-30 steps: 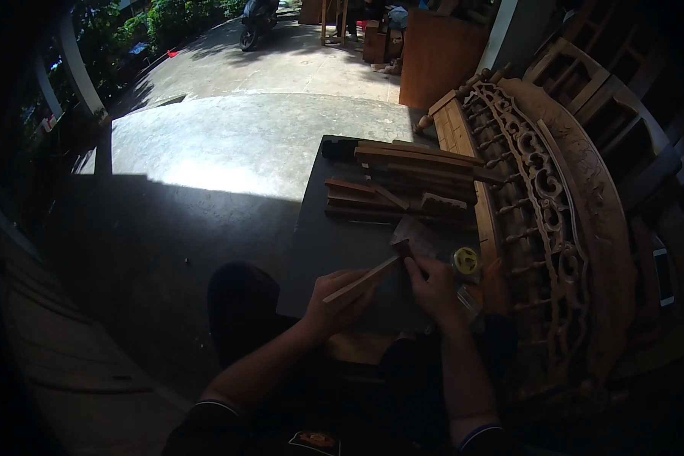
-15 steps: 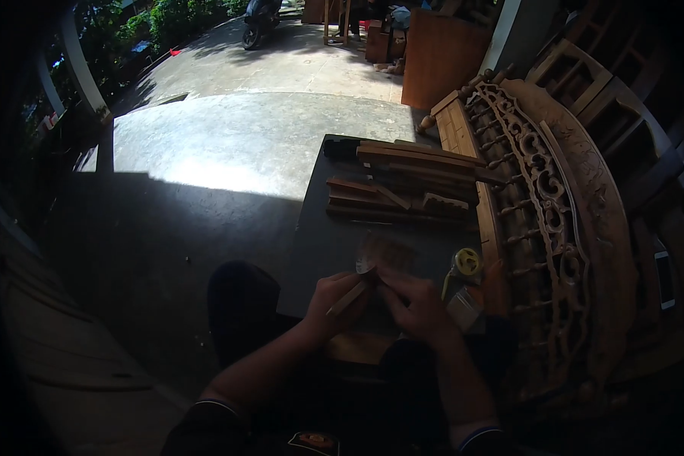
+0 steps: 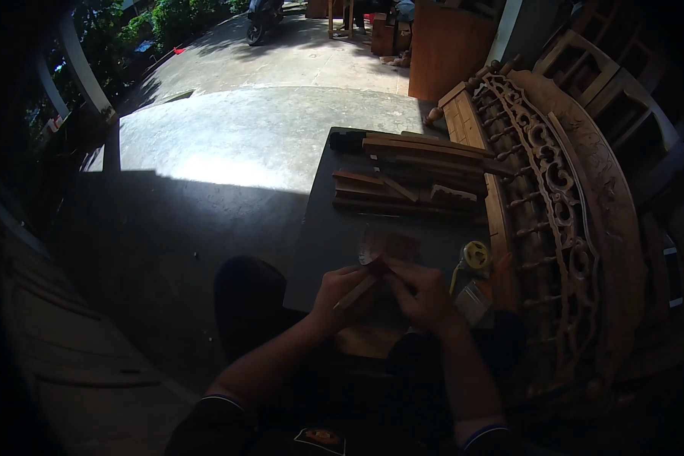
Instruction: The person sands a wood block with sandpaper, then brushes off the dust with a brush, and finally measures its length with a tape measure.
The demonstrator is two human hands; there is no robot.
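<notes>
My left hand (image 3: 337,295) is closed around a narrow wooden strip (image 3: 356,292) that slants up and away from me. My right hand (image 3: 424,298) meets it near the strip's far end, fingers pinched by a small dark reddish piece (image 3: 377,265) too dim to identify. Just beyond the fingertips lies a brownish patch like a flat wooden piece (image 3: 394,243), with a pale curved edge at its left. Both hands are above the near part of the dark tabletop (image 3: 323,247).
Dark wooden lengths (image 3: 425,156) lie stacked at the table's far side, near a short moulded offcut (image 3: 453,195). A yellow tape measure (image 3: 476,256) and a small clear packet (image 3: 473,302) sit at the right. Carved wooden furniture (image 3: 558,175) stands along the right side.
The whole view has shifted slightly, so the table and hands appear a little further right. Both hands keep the same grip, close together at the strip's far end.
</notes>
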